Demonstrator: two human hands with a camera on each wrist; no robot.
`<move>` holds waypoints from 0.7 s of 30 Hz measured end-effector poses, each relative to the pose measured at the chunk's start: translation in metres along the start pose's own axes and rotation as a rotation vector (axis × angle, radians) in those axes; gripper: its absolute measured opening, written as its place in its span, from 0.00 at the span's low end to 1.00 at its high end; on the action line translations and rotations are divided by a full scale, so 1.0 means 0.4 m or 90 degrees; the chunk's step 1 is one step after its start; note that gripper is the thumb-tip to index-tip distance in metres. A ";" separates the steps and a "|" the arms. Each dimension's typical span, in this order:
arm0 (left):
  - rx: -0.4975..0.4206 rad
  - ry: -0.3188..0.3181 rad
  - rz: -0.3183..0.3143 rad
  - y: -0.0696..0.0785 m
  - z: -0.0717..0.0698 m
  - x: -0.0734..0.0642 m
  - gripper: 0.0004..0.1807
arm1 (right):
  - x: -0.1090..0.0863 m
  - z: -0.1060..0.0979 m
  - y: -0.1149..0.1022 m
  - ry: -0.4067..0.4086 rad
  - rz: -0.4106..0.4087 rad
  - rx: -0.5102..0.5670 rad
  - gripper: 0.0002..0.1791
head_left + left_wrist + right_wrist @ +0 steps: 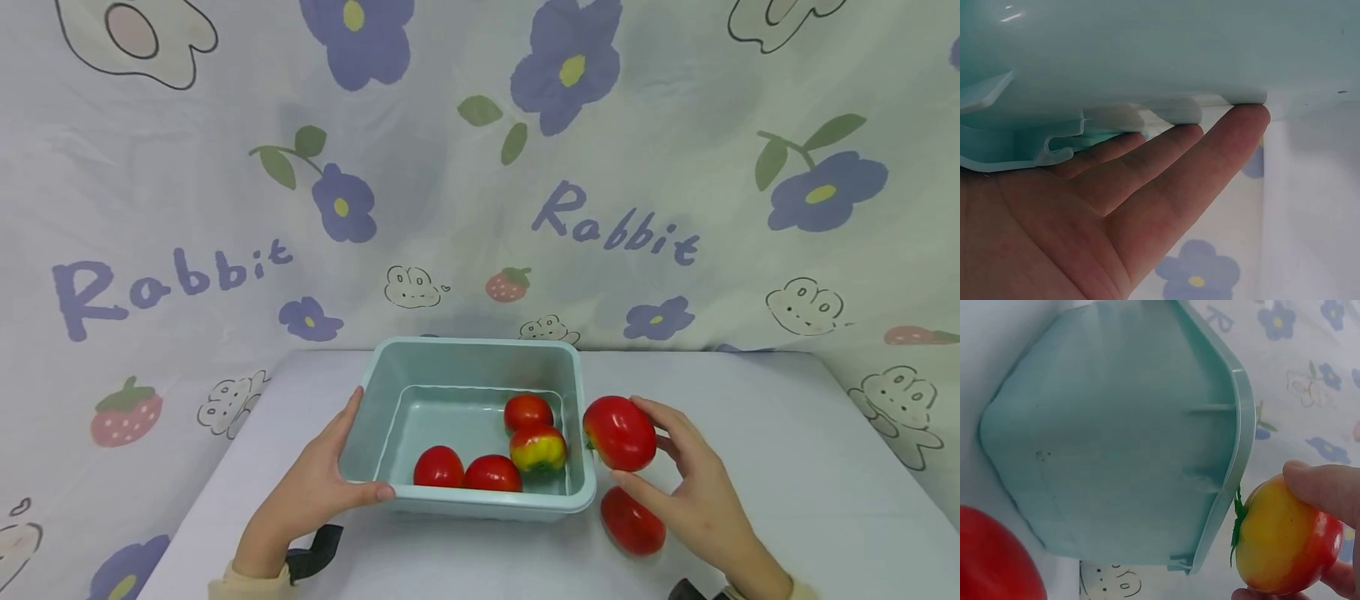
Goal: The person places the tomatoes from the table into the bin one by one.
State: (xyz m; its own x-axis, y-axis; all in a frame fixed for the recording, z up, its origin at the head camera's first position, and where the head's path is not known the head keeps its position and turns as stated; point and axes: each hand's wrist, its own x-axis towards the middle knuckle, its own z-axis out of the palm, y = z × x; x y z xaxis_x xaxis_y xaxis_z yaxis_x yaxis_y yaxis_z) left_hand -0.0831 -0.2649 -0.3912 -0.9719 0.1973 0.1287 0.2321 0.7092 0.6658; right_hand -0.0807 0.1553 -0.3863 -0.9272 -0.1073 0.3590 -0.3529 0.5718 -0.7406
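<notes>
A light blue-green plastic bin [480, 503] holds several tomatoes, red ones such as the tomato [438, 467] at the front and a yellow-red tomato [538, 448] at the right. My left hand [321, 472] spans the bin's front left corner, its thumb along the front rim. In the left wrist view its straight fingers [1172, 181] touch the bin's outer wall. Just outside the right rim, my right hand [693, 492] pinches a red-and-yellow tomato [1285, 540] between thumb and fingers, its green leafy top facing the bin. Another red tomato [632, 522] lies below that hand on the table.
The bin stands on a white table [750, 433]. Behind and around it hangs a pale cloth [420, 167] printed with purple flowers, rabbits and lettering. Dark straps, such as the strap [315, 554], sit at both wrists.
</notes>
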 end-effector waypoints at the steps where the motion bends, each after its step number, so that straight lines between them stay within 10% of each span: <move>1: 0.000 -0.001 -0.001 0.001 0.000 0.000 0.66 | 0.000 0.001 -0.004 0.001 -0.002 0.004 0.49; 21: 0.000 -0.001 0.003 0.003 -0.003 0.002 0.66 | 0.033 0.054 -0.044 -0.028 -0.075 0.065 0.46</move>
State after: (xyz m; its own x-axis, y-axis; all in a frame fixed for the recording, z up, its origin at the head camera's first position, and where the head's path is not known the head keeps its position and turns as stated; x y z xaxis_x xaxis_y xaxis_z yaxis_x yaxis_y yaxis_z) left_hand -0.0836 -0.2648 -0.3894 -0.9707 0.2019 0.1302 0.2366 0.7087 0.6647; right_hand -0.0896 0.1264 -0.3806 -0.8826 -0.2057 0.4228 -0.4681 0.4680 -0.7495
